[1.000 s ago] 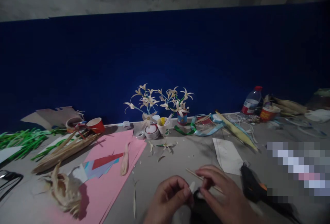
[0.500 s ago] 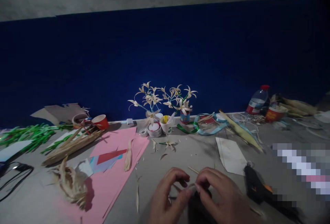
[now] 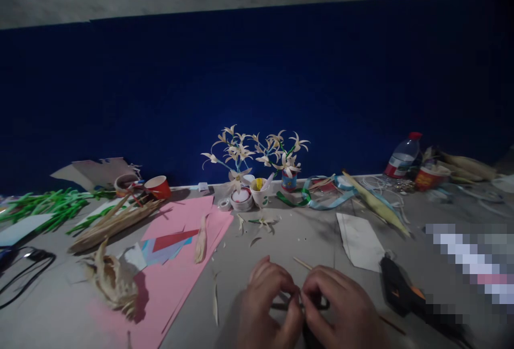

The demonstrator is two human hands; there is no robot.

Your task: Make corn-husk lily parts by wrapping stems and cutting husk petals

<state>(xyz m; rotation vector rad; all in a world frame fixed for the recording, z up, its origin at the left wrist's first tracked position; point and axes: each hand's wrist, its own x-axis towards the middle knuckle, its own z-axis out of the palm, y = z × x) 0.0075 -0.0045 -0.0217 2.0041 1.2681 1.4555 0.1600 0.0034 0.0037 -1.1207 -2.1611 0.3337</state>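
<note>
Low in the middle, my left hand (image 3: 271,303) and my right hand (image 3: 341,306) meet fingertip to fingertip. Both are closed in a pinch; the small thing between them is hidden. A dark object (image 3: 322,304) with a curved edge shows partly behind and below my fingers; its kind is unclear. Just beyond my right hand lies a thin pale stick (image 3: 302,263). Farther off, a loose pale flower (image 3: 264,222) rests on the table. Behind it, flowers of curled pale petals (image 3: 239,151) stand on blue and green stems in small containers.
Pink paper (image 3: 176,285) holds a dried husk bundle (image 3: 114,285). Right of my hands lie a black glue gun (image 3: 401,290) and a white sheet (image 3: 360,243). Ribbon (image 3: 331,202), a bottle (image 3: 403,156) and a red cup (image 3: 157,187) line the blue partition (image 3: 257,81).
My fingertips have come closer together, and my left fingers have curled in more. The pale strip that showed between my fingers is now hidden. The view has shifted slightly.
</note>
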